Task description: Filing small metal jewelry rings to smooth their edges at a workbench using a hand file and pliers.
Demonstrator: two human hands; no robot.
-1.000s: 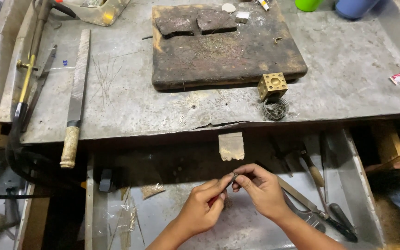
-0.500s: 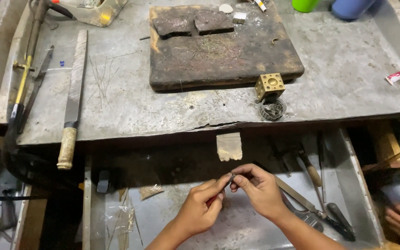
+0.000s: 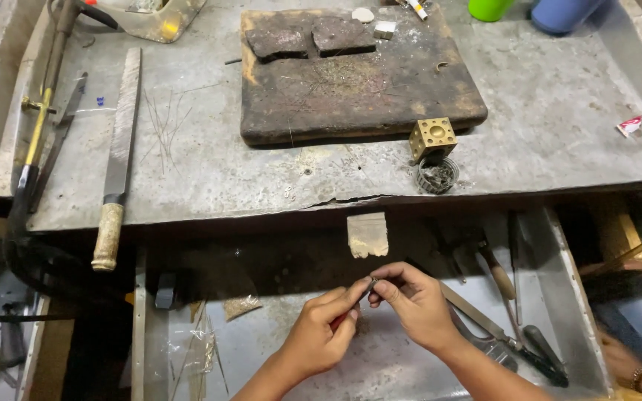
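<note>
My left hand [image 3: 319,336] and my right hand [image 3: 414,306] meet over an open metal drawer [image 3: 568,297] below the bench edge. Both pinch a small metal piece [image 3: 371,281] between their fingertips. A bit of something red shows inside my left hand's curled fingers; what it is cannot be told. A worn wooden peg [image 3: 367,235] juts from the bench front just above my hands.
On the grey bench lie a charred wooden block [image 3: 358,82], a brass cube [image 3: 432,138], a small wire coil [image 3: 438,175], a long file with wooden handle [image 3: 117,163] and a torch [image 3: 39,126]. Pliers [image 3: 510,341] lie in the drawer. Another person's hand [image 3: 626,358] shows at lower right.
My hands keep pinching the small piece in the same place. The view has shifted slightly, and another person's hand has come into sight at the lower right.
</note>
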